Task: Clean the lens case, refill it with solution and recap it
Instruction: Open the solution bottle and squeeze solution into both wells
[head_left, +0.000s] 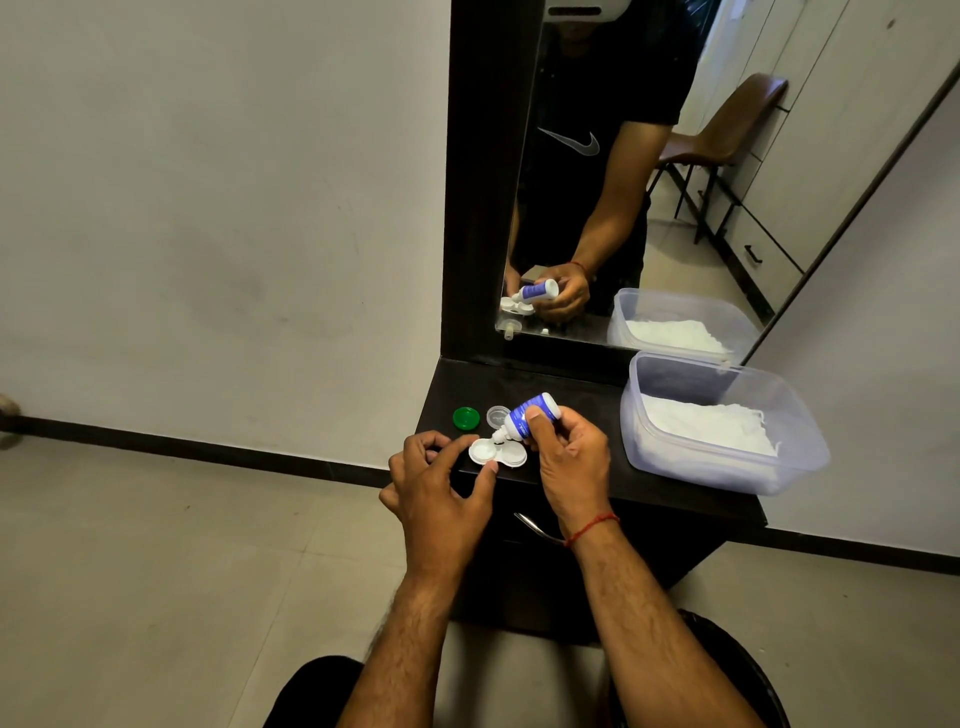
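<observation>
Pinched between thumb and fingers, the solution bottle sits in the right hand, whose grip is closed round its body so a squeeze can feed it; it is tilted nozzle-down, the tip over the lens case, apparently at the left well. The left hand has a loose, part-open grip, a fingertip and the thumb touching the case's left edge, likely to steady it on the worktop. The green cap and clear cap lie just behind the case, off so both wells stay open; refilling looks under way, recapping not yet done. A plastic tub of white tissue stands to the right, within reach for wiping.
</observation>
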